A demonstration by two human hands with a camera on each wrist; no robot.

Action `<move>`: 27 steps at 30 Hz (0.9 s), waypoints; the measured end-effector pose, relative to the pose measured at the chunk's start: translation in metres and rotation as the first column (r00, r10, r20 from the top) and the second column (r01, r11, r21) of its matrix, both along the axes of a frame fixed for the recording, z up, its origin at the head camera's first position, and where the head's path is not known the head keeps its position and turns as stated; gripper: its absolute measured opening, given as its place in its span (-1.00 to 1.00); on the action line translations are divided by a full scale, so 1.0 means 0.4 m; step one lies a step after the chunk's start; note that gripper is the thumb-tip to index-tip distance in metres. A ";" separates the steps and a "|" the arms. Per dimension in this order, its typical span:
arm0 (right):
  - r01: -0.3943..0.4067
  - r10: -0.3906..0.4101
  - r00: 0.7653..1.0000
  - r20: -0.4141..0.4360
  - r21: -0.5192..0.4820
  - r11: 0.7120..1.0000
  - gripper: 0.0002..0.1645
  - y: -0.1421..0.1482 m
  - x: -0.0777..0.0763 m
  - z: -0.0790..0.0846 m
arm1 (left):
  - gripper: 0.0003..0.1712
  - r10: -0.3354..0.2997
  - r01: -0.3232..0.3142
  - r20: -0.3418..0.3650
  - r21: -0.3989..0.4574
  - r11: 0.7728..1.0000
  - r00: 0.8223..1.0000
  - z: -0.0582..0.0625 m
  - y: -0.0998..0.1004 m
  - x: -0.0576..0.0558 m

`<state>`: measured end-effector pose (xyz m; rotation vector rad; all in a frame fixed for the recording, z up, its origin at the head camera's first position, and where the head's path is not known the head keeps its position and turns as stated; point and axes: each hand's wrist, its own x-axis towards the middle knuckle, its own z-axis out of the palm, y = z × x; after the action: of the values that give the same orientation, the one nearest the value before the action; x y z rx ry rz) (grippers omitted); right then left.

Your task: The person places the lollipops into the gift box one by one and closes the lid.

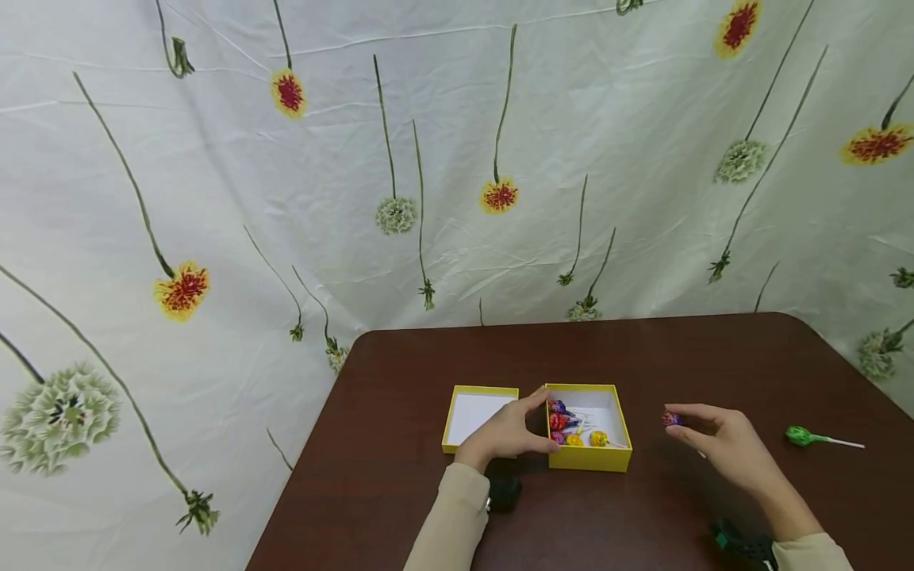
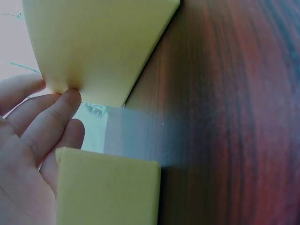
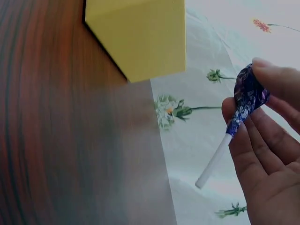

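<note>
a purple lollipop (image 1: 670,418) is pinched at its wrapped head by the right hand (image 1: 724,446), held above the table (image 1: 400,476) just right of the yellow box (image 1: 589,457). the box's left wall is touched by the left hand (image 1: 505,434), fingers relaxed, between box and lid (image 1: 477,415). more lollipops (image 1: 571,424) are seen in the box; a green lollipop (image 1: 801,435) lies further right.
</note>
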<state>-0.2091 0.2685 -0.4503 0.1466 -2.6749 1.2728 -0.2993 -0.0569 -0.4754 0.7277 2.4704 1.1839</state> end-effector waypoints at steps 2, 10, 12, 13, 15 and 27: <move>0.019 -0.019 0.999 -0.026 0.018 1.000 -0.55 -0.008 -0.003 0.001 | 0.09 -0.001 0.001 0.000 0.001 1.000 1.000 0.000 0.000 0.001; 0.029 -0.029 0.999 -0.045 0.012 1.000 -0.65 -0.047 -0.011 0.010 | 0.08 -0.003 0.003 0.000 0.002 1.000 1.000 0.002 -0.003 0.007; 0.009 -0.009 0.999 -0.040 -0.001 1.000 -0.65 -0.059 -0.013 0.014 | 0.08 -0.004 0.004 0.002 0.003 1.000 1.000 0.002 -0.004 0.008; 0.000 0.000 0.999 -0.039 -0.006 1.000 -0.65 -0.065 -0.015 0.015 | 0.09 -0.004 0.004 0.004 0.004 1.000 1.000 0.002 -0.004 0.009; -0.016 0.016 0.999 -0.035 -0.012 1.000 -0.65 -0.078 -0.019 0.019 | 0.09 -0.002 0.002 0.008 0.005 1.000 1.000 0.002 -0.004 0.010; -0.073 0.073 0.997 -0.027 -0.006 0.997 -0.70 -0.147 -0.039 0.034 | 0.09 0.003 -0.003 -0.004 -0.002 1.000 1.000 0.007 -0.001 0.009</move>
<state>-0.2249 0.2096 -0.4365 0.2612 -2.6651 1.2912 -0.2958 -0.0574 -0.4727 0.7266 2.4766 1.1814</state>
